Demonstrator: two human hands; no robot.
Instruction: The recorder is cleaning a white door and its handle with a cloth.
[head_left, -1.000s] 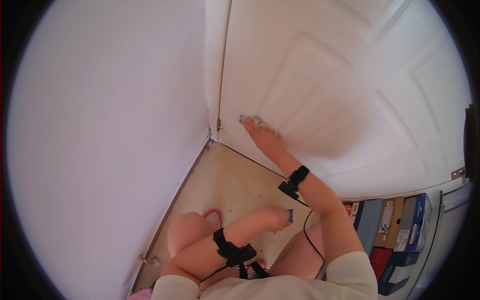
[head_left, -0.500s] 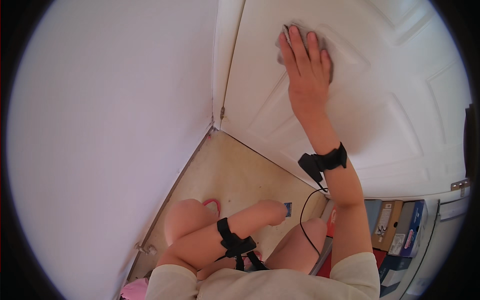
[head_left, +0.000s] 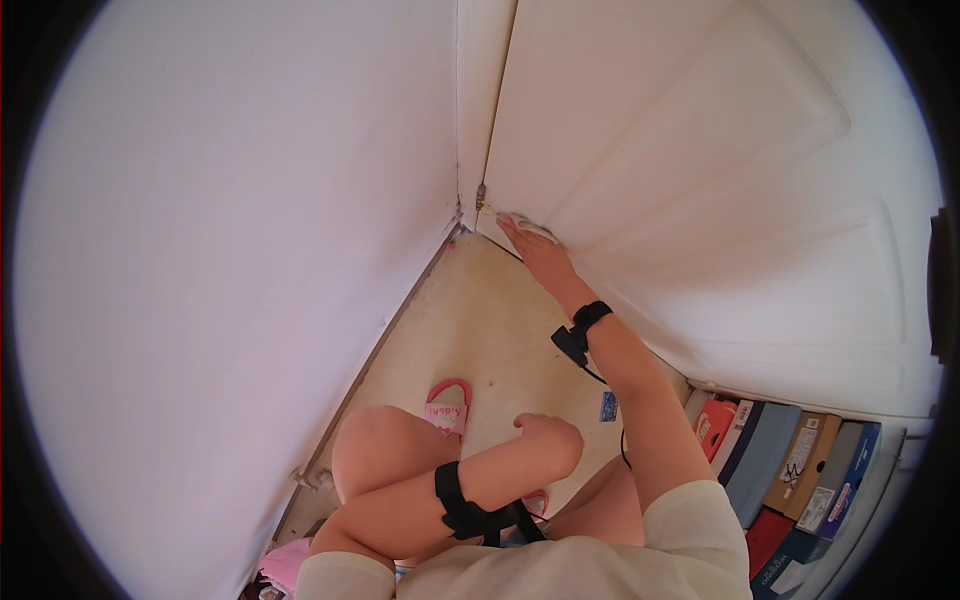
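Fingers [head_left: 513,235] of the right hand [head_left: 545,262], straight and close together, now press the pale grey cloth [head_left: 534,228] beneath them farther down the white panelled door [head_left: 690,130], near the metal hinge [head_left: 481,196] ahead, so wiping seemingly shifts low.

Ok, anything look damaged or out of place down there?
Dark marks show low where the wall meets the door frame, odd against pale paint; a small blue item lies alone on the floor.
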